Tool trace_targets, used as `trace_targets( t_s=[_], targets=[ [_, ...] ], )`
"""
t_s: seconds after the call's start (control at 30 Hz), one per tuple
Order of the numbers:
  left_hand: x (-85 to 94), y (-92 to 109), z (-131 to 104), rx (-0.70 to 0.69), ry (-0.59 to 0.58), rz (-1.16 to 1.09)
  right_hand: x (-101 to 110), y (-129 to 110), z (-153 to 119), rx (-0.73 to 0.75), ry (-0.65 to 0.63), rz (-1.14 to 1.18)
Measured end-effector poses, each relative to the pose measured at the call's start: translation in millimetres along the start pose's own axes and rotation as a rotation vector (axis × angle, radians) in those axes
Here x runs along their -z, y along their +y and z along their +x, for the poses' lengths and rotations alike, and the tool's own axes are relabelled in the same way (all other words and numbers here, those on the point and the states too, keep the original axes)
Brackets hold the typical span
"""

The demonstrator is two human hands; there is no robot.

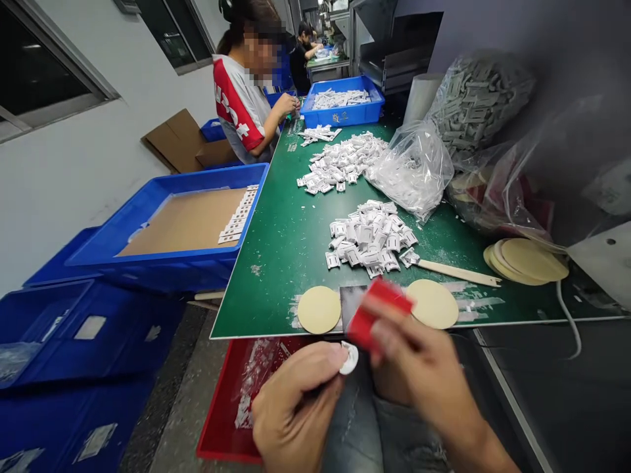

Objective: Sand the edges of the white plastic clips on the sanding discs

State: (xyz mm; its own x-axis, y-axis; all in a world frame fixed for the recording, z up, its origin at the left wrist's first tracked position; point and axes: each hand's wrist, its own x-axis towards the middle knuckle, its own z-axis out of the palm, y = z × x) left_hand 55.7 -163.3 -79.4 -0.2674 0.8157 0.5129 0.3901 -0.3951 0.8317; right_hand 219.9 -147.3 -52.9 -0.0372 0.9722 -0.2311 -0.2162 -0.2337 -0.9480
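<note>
Pinched between the thumb and fingers of my left hand (296, 401) is a small white plastic piece (351, 359) with a rounded edge, just in front of the table's edge. My right hand (424, 368) grips a flat red block (377, 312), slightly blurred by motion, above and right of the white piece and apart from it. Behind the block, a dark square plate (349, 303) lies partly hidden between two cream round discs, the left disc (319, 309) and the right disc (434, 304). A pile of small white plastic parts (369, 236) sits beyond them.
More white parts (340, 161) are heaped farther back, beside a clear plastic bag (419, 171) and a blue bin (340, 117). A flat wooden stick (458, 272) and stacked discs (530, 259) lie right. A red bin (217, 420) stands below; a co-worker (246, 92) works at left.
</note>
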Motion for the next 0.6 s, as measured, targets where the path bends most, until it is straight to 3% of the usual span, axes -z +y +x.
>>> trace_targets(
  t_s=[0.1,0.17,0.23,0.3,0.37,0.43,0.6],
  targets=[
    [3.4,1.2,1.2,-0.099,0.053,0.03,-6.0,-3.0,20.0,0.081,0.064,-0.045],
    [4.8,3.3,4.8,-0.12,0.074,-0.114,-8.6,-3.4,33.1,0.103,0.101,-0.053],
    [5.8,5.9,9.7,0.019,0.058,-0.392,-9.5,-0.1,41.2,0.098,0.13,-0.052],
    [5.8,8.1,14.1,0.277,0.065,-0.669,-8.7,7.4,41.2,0.071,0.139,-0.045],
    [4.4,9.3,15.8,0.448,0.076,-0.76,-6.4,16.7,33.0,0.03,0.142,-0.026],
    [1.5,9.5,14.1,0.442,0.073,-0.657,-3.7,24.3,21.0,-0.006,0.139,0.023],
    [-9.9,10.1,2.3,0.192,0.101,-0.226,-3.3,23.4,2.9,-0.015,0.049,0.185]
  ],
)
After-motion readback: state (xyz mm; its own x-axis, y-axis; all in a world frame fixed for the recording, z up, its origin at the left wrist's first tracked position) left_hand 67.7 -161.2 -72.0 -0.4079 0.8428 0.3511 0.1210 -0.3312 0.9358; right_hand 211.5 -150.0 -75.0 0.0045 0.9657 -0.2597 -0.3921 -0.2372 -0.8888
